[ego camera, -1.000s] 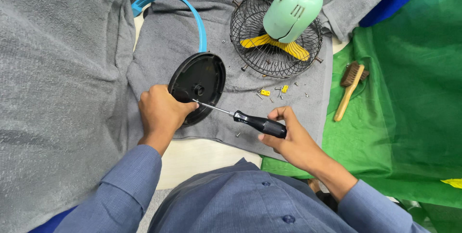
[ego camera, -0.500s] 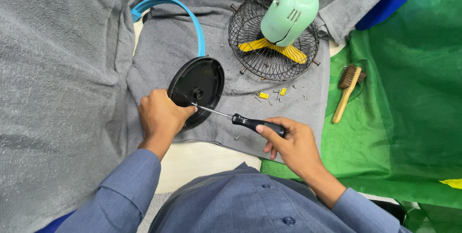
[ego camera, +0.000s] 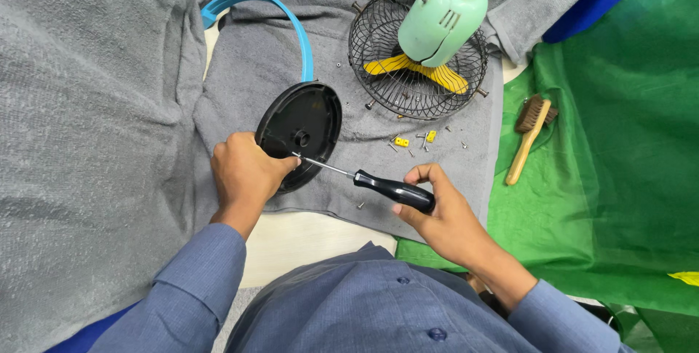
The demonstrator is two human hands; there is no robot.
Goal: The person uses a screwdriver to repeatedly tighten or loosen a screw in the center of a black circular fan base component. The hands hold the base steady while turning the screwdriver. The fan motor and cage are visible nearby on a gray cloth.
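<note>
Two hands worked: our left hand [ego camera: 244, 171] gripped the black base [ego camera: 300, 131], our right hand [ego camera: 437, 211] clasped the screwdriver [ego camera: 378, 185] between them.

Pale tabletop [ego camera: 306, 240], apparently, under grey towels [ego camera: 87, 142] and green cloth [ego camera: 619, 178]

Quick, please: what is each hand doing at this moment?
Left hand: closed, gripping the black round base.
Right hand: closed, holding the screwdriver.
</note>
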